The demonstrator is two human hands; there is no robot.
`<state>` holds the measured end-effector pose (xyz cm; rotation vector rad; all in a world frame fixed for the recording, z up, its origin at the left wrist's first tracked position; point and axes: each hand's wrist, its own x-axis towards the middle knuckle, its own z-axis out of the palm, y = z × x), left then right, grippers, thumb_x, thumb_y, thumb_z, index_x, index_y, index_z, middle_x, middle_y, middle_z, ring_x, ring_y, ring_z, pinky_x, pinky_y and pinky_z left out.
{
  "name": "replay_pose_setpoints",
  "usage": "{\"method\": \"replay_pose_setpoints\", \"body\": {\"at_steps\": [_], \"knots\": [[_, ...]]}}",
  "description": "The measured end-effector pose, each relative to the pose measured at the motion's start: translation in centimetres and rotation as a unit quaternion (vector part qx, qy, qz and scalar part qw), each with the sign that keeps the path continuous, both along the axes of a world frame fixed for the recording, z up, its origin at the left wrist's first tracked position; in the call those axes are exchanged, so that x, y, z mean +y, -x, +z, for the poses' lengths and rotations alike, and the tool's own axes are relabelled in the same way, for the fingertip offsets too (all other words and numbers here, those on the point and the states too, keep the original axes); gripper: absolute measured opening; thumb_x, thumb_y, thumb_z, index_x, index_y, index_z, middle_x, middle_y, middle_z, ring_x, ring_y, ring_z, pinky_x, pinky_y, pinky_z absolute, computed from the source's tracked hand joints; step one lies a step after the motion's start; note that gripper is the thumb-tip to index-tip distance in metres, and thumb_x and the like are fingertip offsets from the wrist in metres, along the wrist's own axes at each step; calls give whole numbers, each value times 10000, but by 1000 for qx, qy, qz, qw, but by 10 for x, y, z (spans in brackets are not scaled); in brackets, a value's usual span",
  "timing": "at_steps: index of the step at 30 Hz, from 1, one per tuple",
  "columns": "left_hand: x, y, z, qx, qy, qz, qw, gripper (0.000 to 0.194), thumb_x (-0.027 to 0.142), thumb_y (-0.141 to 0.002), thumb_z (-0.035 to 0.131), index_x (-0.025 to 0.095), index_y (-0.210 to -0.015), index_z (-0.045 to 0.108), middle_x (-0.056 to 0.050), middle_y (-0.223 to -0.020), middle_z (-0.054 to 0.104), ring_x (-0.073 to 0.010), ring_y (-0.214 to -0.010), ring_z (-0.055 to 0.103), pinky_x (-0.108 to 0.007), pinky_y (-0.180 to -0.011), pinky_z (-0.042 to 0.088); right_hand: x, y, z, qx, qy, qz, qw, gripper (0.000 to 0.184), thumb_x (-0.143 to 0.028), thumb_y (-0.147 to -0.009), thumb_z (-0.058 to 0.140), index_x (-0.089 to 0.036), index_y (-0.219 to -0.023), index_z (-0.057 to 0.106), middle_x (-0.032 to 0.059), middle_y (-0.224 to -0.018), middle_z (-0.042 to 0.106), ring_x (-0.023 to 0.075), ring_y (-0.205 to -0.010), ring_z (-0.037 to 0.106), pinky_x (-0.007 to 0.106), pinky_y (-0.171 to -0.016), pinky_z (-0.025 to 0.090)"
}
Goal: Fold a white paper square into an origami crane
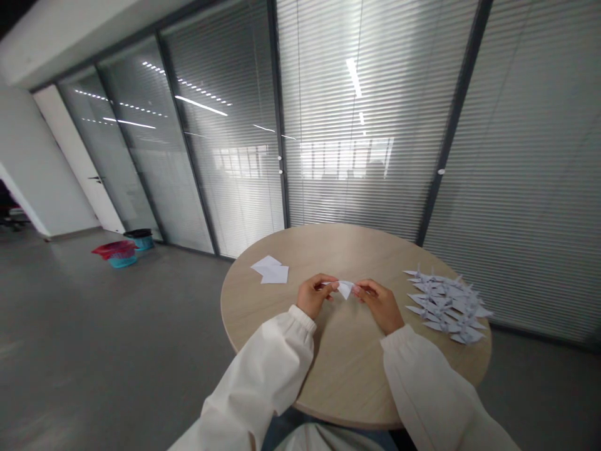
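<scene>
At lower center, the left hand [311, 296] and right hand [377, 305] pinch a folded white paper triangle [345, 289]; a slackened grip could drop it.

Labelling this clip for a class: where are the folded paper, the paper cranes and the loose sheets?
Folded paper [345, 289]: head view, its middle.
Paper cranes [446, 305]: head view, centre of the pile.
Loose sheets [271, 270]: head view, top sheet's middle.

No words, labels, brands, numbers or signs can be read anywhere in this view.
</scene>
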<state>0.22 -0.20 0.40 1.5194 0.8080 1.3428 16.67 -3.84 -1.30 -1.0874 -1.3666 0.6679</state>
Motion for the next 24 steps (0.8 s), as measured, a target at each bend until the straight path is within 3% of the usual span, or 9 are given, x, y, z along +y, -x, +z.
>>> {"method": "replay_pose_setpoints", "body": {"at_steps": [11,18,24], "knots": [[7,5,-2,-44,-4,27,999,251,333,-632,653,111,-749,641,-47,-646,630,-155,-624,611,-211,-453,470,2,-3,-1,15,-13,-59,998,298,-444,-712,565,-160,-777,625,38,-665,639,163,-610,579,278,-615,460],[11,9,-4,-68,41,31,996,287,335,-622,665,101,-779,615,-44,-613,629,-168,-636,631,-188,-441,451,3,-6,-2,52,-22,-86,995,309,-443,-718,556,-143,-774,608,46,-668,623,147,-587,564,280,-597,472],[9,7,-3,-43,52,14,998,293,350,-660,626,95,-802,603,-62,-666,646,-172,-643,641,-179,-431,445,6,-5,-6,53,-37,-69,996,430,-444,-699,572,-196,-1049,538,60,-852,615,183,-764,575,285,-579,498]]}}
